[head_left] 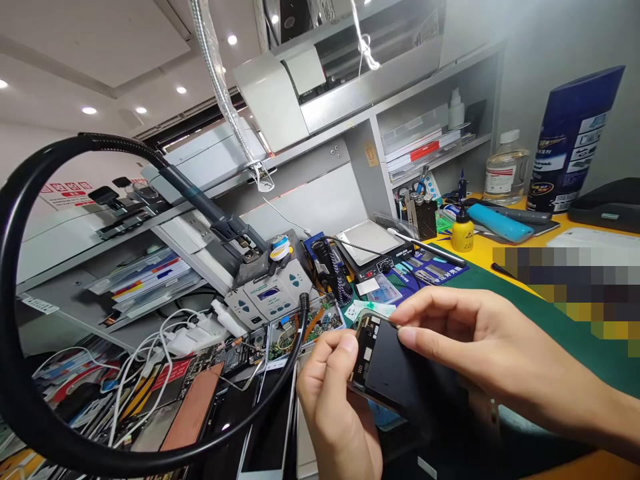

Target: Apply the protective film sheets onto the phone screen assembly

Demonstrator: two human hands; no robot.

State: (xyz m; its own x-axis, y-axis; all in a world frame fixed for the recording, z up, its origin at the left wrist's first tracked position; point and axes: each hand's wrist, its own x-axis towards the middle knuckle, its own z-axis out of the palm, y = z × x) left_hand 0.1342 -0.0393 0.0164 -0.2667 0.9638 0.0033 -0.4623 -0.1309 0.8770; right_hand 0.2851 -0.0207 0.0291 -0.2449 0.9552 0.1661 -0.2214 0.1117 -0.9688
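Note:
An opened phone (395,367) is held tilted above the mat, with a row of small metal connectors and brackets showing along its left end and a flat black surface over the rest. My left hand (337,393) grips that left end, thumb on top and fingers curled beneath. At the phone's upper edge, the thumb and forefinger of my right hand (465,340) are pinched together. Deep shadow hides the phone's lower right part, so I cannot tell where the black surface ends there.
A green mat (500,293) covers the yellow bench. A black hose (15,320) loops across the left, before a soldering station (270,293). Phone parts and white cables (163,333) crowd the left. A yellow bottle (463,235) and a blue canister (570,147) stand at right.

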